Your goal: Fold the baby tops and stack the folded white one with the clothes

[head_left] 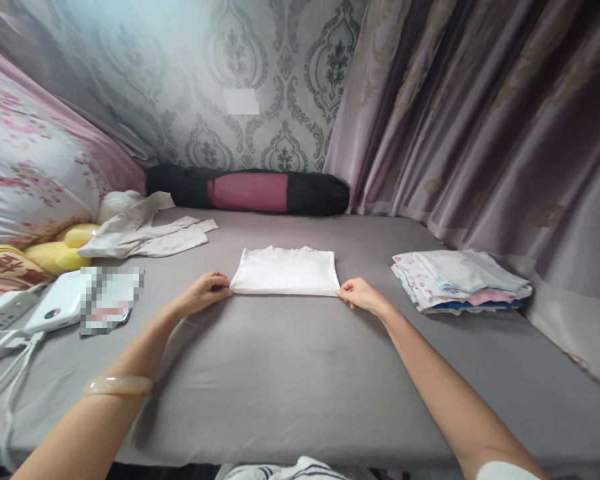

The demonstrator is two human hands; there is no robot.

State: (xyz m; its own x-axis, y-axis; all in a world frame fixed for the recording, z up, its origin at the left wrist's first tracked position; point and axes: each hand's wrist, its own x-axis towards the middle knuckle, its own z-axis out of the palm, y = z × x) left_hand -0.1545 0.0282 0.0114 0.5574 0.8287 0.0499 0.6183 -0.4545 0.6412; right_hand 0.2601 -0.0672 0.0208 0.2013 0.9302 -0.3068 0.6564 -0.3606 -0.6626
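Observation:
A white folded cloth garment (286, 272) lies flat on the grey sheet, its straight folded edge toward me and a slightly ruffled edge on the far side. My left hand (207, 292) pinches its near left corner, with a pale bangle on that forearm. At the near right corner, my right hand (359, 293) has thumb and fingers closed on the fabric. Both hands rest low, close to the sheet. What lies inside the folds is hidden.
Right of me sits a stack of folded clothes (460, 280). Crumpled patterned clothing (150, 230) lies at back left, near a yellow plush (60, 257). A power bank (60, 303), power strip (5, 310) and cables are at left. A black-and-maroon roll (247, 191) lies along the wall.

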